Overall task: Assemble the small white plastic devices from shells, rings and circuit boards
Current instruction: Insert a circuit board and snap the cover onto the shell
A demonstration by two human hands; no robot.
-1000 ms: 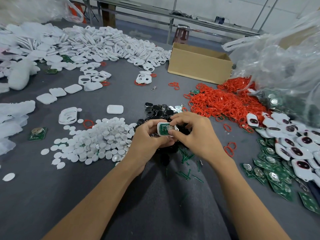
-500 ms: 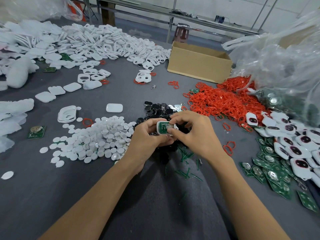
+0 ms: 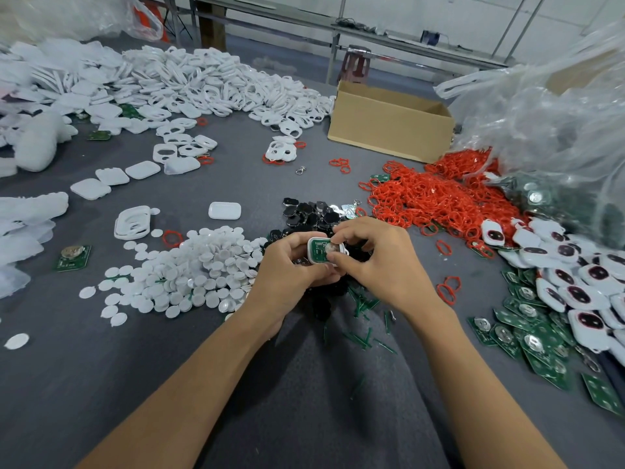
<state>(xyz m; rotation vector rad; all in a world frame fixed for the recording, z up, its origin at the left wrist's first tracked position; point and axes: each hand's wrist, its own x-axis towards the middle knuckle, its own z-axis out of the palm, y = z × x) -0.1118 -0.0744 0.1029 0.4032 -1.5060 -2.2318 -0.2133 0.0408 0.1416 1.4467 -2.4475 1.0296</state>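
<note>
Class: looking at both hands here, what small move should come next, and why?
Probably press the circuit board flat into the white shell: the left hand grips the shell and the right hand pinches the board's edge.

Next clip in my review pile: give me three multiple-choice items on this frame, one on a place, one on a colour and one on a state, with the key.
1. Where does the cardboard box stand relative to the pile of red rings?
A. On top of it
B. Beyond it, farther from the person
C. Between it and the person

2. What colour is the circuit board in the held white shell?
A. Blue
B. Black
C. Green

3. What is the left hand doing?
A. Gripping the shell
B. Resting open, holding nothing
C. Reaching into the box

Key:
1 B, the box sits past the rings' far edge.
2 C, green shows inside the white rim.
3 A, its fingers curl round the shell.
</note>
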